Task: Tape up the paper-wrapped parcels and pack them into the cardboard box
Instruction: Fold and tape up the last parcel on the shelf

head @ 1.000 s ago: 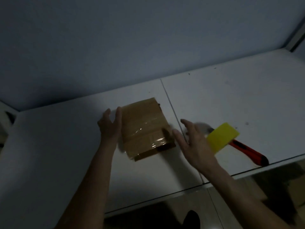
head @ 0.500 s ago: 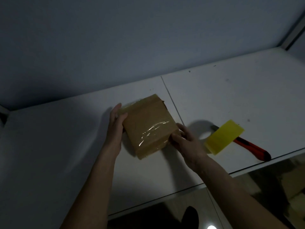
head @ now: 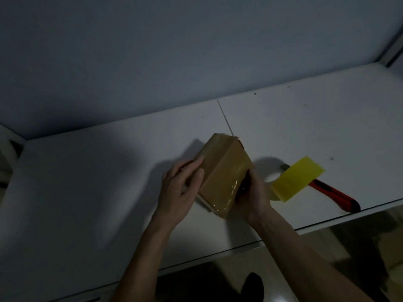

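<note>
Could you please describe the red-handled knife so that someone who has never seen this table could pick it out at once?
Start at the white table and follow its near edge to the right, past the brown parcel held between the left hand and the right hand. The utility knife lies flat there, its front end hidden under a yellow plastic card. It is the only red thing on the table.

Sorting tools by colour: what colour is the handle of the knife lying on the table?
Red with a black end, on the knife in the head view.
</note>
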